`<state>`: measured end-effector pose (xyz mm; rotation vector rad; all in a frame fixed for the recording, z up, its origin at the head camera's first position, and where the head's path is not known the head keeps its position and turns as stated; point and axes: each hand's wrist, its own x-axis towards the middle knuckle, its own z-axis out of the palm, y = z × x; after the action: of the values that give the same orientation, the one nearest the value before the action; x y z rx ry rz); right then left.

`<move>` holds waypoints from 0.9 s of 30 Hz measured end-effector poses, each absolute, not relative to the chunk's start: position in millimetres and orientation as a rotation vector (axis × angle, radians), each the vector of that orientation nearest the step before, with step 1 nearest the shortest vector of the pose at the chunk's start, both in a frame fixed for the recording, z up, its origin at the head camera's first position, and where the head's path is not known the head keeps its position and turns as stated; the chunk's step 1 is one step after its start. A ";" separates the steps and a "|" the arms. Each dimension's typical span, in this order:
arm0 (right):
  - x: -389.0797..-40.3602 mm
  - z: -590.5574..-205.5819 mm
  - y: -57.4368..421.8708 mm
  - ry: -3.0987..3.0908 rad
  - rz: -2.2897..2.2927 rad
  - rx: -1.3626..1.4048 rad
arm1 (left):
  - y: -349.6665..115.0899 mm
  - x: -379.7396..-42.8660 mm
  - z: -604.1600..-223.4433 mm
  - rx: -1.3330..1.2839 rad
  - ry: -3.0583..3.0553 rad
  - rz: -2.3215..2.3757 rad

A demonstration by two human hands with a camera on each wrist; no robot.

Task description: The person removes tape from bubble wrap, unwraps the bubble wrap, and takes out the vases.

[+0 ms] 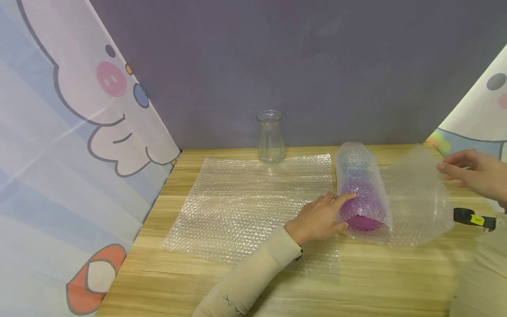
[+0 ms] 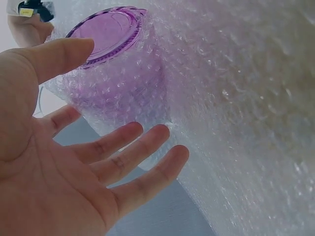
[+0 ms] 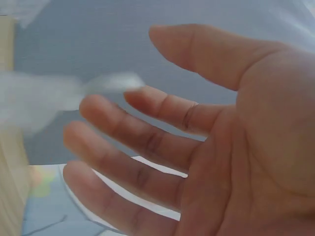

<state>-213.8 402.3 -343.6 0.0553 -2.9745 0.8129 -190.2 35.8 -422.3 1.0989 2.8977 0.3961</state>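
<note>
A purple-and-blue glass vase (image 1: pixel 361 189) lies on its side on the right of the table, rolled partly in bubble wrap (image 1: pixel 420 198). Its round purple base (image 2: pixel 109 35) shows at the near end of the roll. My left hand (image 1: pixel 318 220) rests against the wrapped vase from the left, fingers spread and loosely extended. Beside the raised right edge of the loose flap is my right hand (image 1: pixel 477 171). In the right wrist view its thumb and fingers stand apart, with a blurred bit of wrap (image 3: pixel 39 98) by the fingertips.
A second sheet of bubble wrap (image 1: pixel 237 211) lies flat at left and centre. Behind it stands a clear glass vase (image 1: pixel 271 141), near the grey back wall (image 1: pixel 301 66). Cartoon-printed cloth (image 1: pixel 79 176) hangs along both sides of the wooden table (image 1: pixel 150 273).
</note>
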 end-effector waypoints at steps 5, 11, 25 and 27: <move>-204.4 -339.8 401.4 -2.774 0.845 0.020 | 36.7 -189.9 -423.0 1.107 2.900 0.395; -195.9 -329.0 383.7 -2.711 0.819 0.046 | 38.4 -189.3 -423.0 1.108 2.902 0.406; -245.1 -365.1 343.9 -3.191 0.777 0.454 | 37.0 -189.4 -425.4 1.078 3.005 0.460; -250.6 -375.8 343.0 -3.261 0.808 0.474 | 36.6 -189.6 -425.4 1.076 3.011 0.466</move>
<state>-250.6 343.0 -375.8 0.4742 -3.2607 0.8084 -189.6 36.6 -425.4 1.0762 3.0112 0.4659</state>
